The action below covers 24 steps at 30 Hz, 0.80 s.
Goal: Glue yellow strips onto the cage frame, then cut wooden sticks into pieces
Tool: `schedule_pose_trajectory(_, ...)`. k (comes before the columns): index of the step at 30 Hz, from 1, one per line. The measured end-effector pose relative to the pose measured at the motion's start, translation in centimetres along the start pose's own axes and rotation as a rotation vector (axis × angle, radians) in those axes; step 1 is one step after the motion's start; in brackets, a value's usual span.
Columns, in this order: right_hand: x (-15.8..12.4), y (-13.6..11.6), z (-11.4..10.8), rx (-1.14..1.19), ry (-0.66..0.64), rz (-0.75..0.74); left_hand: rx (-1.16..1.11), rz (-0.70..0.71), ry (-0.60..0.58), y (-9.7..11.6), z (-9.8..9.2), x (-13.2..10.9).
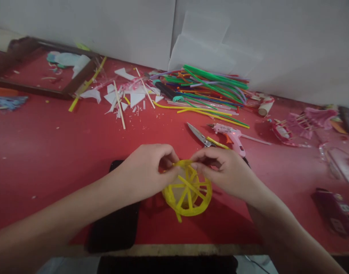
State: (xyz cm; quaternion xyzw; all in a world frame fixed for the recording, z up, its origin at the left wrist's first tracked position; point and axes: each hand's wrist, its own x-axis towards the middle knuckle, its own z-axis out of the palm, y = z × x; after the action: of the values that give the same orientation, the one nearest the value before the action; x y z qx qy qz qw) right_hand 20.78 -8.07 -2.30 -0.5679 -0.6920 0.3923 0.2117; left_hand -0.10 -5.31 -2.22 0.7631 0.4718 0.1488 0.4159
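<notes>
A yellow wheel-shaped straw frame (188,193), with spokes inside a double ring, is held just above the red table (48,152) near its front edge. My left hand (147,171) pinches the frame's top rim from the left with closed fingers. My right hand (222,171) pinches the same top rim from the right, fingertips almost touching the left hand's. Both wrists rest low over the table.
Behind the hands lie scissors (201,136) and a pink glue gun (233,137). A pile of coloured straws (205,87) sits at the back, white scraps (128,95) to its left, a wooden frame (43,68) far left. A black phone (114,224) lies under my left forearm.
</notes>
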Motion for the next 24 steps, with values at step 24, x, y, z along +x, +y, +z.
schedule_pose_trajectory(24, 0.1, -0.1, -0.2, -0.474, 0.254, -0.367, -0.669, -0.09, -0.254, -2.3, 2.2, 0.7)
